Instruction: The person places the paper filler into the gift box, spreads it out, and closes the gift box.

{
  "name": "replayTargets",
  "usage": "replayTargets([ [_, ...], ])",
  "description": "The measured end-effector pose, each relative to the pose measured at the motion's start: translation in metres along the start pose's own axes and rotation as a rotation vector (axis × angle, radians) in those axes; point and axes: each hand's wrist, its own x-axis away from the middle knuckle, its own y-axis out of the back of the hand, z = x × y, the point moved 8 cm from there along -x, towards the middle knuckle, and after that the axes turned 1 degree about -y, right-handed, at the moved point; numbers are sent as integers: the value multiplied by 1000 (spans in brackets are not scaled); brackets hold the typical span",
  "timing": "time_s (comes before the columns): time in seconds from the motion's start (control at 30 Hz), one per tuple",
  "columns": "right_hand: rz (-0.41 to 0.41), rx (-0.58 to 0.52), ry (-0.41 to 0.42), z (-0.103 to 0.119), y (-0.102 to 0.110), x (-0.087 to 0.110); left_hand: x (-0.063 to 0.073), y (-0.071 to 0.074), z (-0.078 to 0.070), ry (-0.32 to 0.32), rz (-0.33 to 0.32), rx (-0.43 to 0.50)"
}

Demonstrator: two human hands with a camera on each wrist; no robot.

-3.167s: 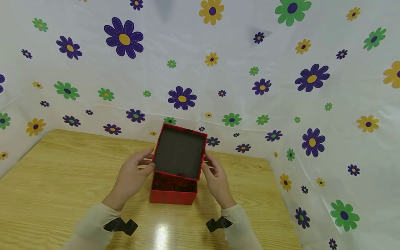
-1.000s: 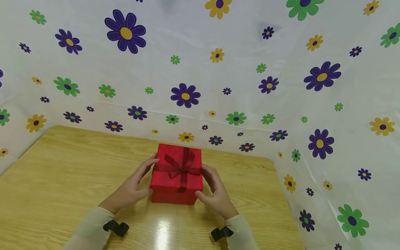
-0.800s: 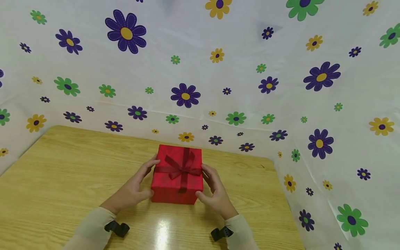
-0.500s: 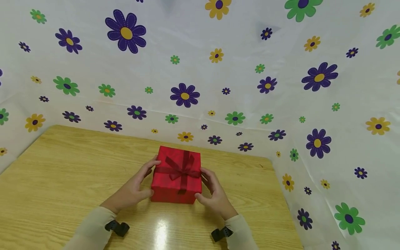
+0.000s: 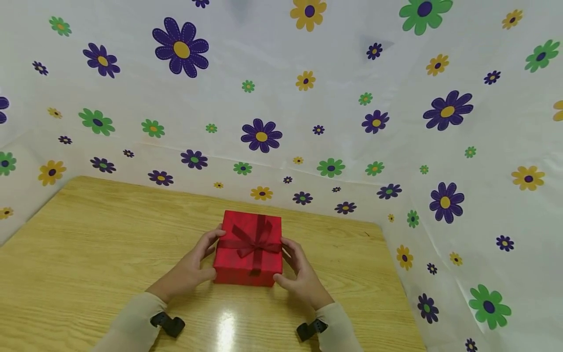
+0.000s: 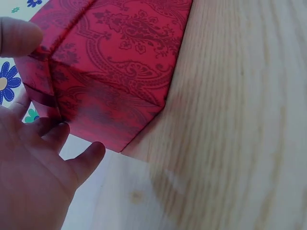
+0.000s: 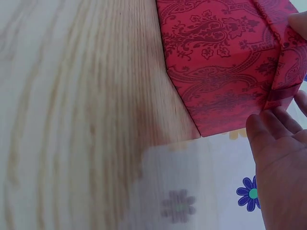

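Observation:
In the head view a square red gift box stands on the table, topped by its red patterned lid (image 5: 233, 259). A dark red ribbon (image 5: 256, 247) crosses the lid and is tied in a bow. My left hand (image 5: 189, 271) holds the lid's left side, thumb by the front corner and fingers farther back. On the opposite side my right hand (image 5: 305, 281) grips it the same way. The wrist views show paisley-like patterning on the lid (image 6: 134, 38), its lower edge right down at the tabletop, and fingertips at its side. The box's base is hidden under the lid.
The light wooden table (image 5: 110, 234) extends on both sides of the box. Behind and to the right hangs a white sheet (image 5: 281, 107) printed with purple, green and yellow flowers. Each wrist wears a black strapped device (image 5: 168, 324).
Both hands have turned the lid from a tilted, inside-out-facing pose onto the open base. Over the last second it slid down, the seam at the front disappeared, and the hands sank with it.

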Motion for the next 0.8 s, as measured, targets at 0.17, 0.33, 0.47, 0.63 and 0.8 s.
replayTargets([
  [0.17,-18,29,-23,-1,1,2,-1,1,0,16,-11,-5],
  [0.33,-9,24,-23,-1,1,2,-2,2,1,12,-7,-16],
  [0.47,1,23,-17,0,-1,2,-1,2,1,12,1,-14],
  [0.63,4,31,-15,3,-2,3,0,1,0,6,9,-1],
  [0.8,-12,30,-17,2,-2,3,-1,1,0,-5,12,-1],
])
